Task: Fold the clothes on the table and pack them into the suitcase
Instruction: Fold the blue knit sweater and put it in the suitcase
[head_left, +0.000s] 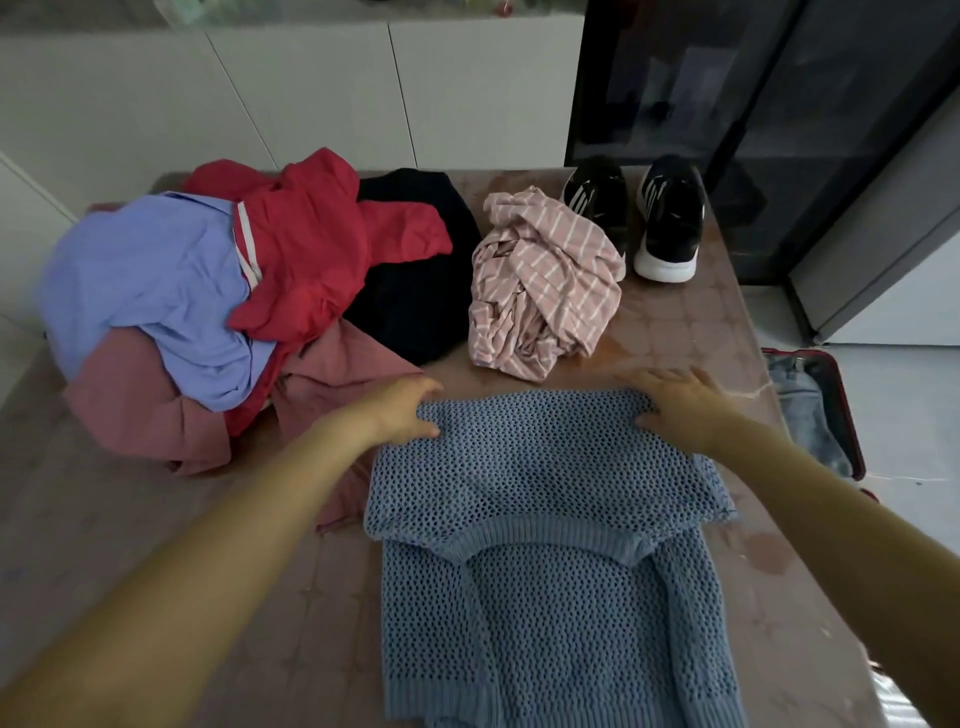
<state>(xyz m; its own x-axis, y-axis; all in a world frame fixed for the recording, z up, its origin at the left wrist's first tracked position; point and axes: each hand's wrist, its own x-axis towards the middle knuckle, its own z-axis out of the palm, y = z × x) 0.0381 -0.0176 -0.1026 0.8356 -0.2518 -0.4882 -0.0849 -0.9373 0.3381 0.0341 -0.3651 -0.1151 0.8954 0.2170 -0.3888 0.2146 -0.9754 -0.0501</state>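
Note:
A blue open-knit sweater (545, 519) lies in front of me on the table (675, 322), its far part folded back over the near part. My left hand (402, 410) pinches the far left corner of the fold. My right hand (675, 400) grips the far right corner, thumb under the edge. A red-rimmed suitcase (852, 415) stands open on the floor to the right, with denim (800, 410) inside.
A pile at the left holds a light blue shirt (140, 291), a red garment (322, 244), a dusty pink garment (140, 410) and a dark one (415, 291). A pink striped garment (540, 286) and two black sneakers (670, 218) lie at the back.

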